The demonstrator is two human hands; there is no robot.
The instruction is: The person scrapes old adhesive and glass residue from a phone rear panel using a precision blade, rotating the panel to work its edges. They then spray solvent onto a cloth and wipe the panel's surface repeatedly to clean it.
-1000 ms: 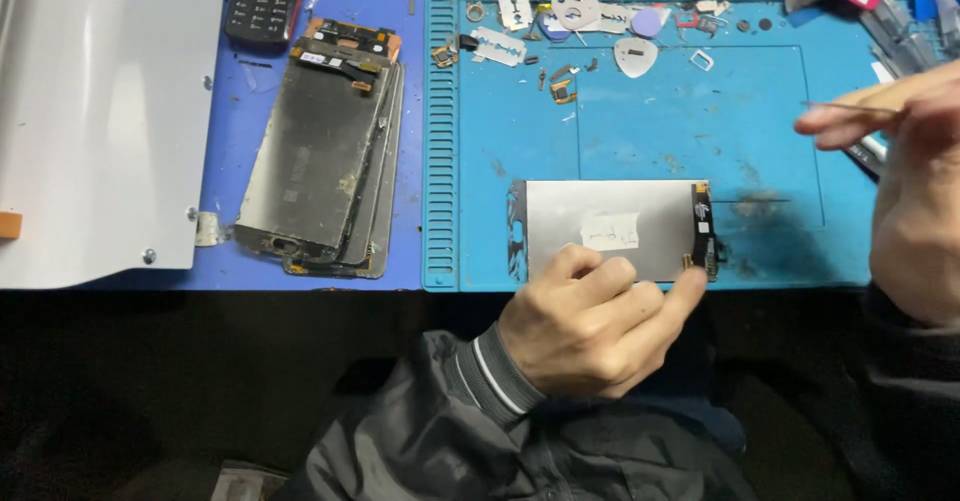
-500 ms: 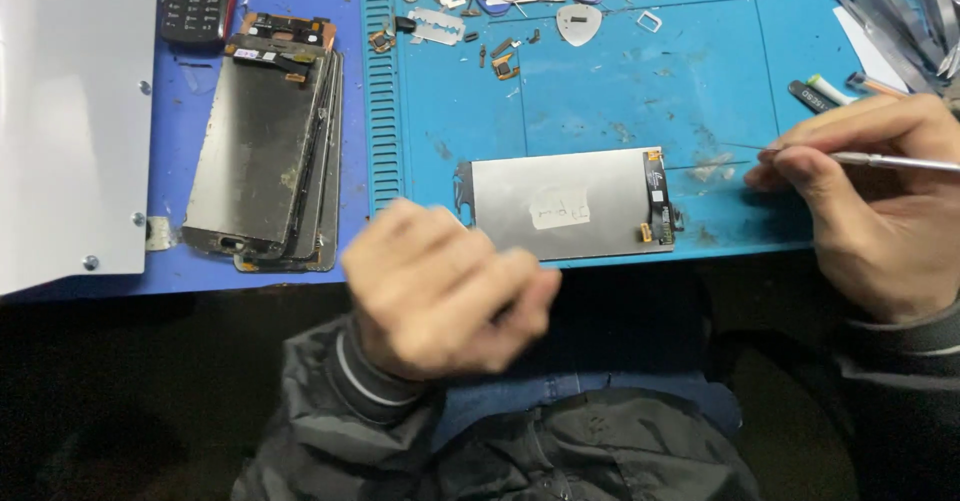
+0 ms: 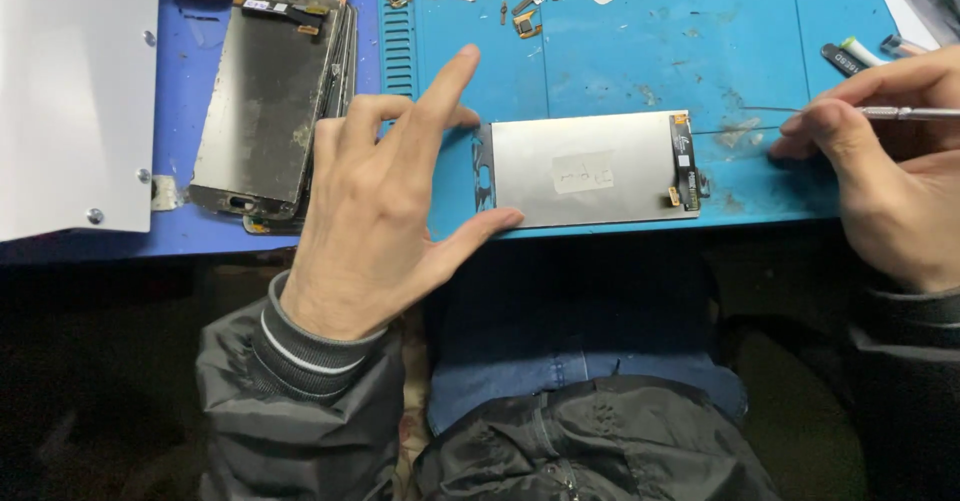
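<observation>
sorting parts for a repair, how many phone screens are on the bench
At least 2: one silver screen lies face down on the mat by the left hand; a stack of dark screens sits left, and its count is hidden.

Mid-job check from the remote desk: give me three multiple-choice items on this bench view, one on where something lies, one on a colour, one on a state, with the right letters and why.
1. Where does the grey rectangular phone screen panel lie?
A. at the near edge of the work mat
B. on top of the stack of old panels
C. on the white sheet

2. What colour is the work mat under that panel?
A. red
B. blue
C. yellow

3. What is the right hand doing?
A. resting flat and empty
B. pinching a thin metal tool
C. lifting the panel

Answers:
1 A, the panel's long side runs along the mat's near edge, with the left hand at its left end.
2 B, the mat is blue all round the panel.
3 B, the slim tool sits in the fingers' grip beside the panel.
</observation>
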